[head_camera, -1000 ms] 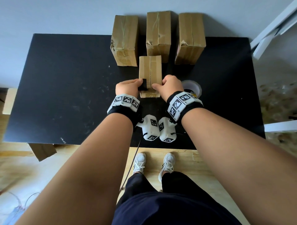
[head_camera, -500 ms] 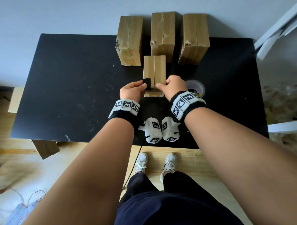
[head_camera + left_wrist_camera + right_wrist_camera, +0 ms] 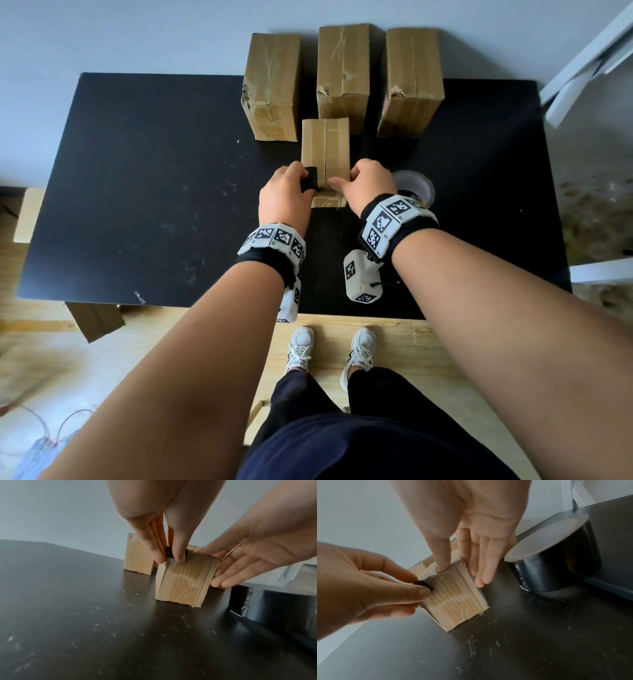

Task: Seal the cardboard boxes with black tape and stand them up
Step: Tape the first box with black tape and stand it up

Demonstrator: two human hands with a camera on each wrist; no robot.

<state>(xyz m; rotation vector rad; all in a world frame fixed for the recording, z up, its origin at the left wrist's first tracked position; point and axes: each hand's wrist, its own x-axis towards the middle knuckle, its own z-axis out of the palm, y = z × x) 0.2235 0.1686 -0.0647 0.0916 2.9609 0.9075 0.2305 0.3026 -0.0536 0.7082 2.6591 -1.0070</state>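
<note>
A small cardboard box [image 3: 325,147] lies on the black table [image 3: 154,171], its near end face [image 3: 185,582] towards me. My left hand [image 3: 287,198] pinches a short piece of black tape [image 3: 311,179] between thumb and fingers at the box's near left top edge; the same pinch [image 3: 173,557] shows in the left wrist view. My right hand [image 3: 363,185] steadies the box, thumb [image 3: 442,561] on the top edge and straight fingers [image 3: 479,572] against the right side. The black tape roll [image 3: 412,186] stands just right of it.
Three larger cardboard boxes [image 3: 272,85], [image 3: 343,72], [image 3: 412,78] stand in a row at the table's far edge, close behind the small box. A white frame [image 3: 589,65] stands off the table's right side. The tape roll [image 3: 556,563] almost touches my right fingers.
My left hand has rolled further over the box's near left corner with the tape piece. The right hand has stayed on the box, and the box has not visibly moved.
</note>
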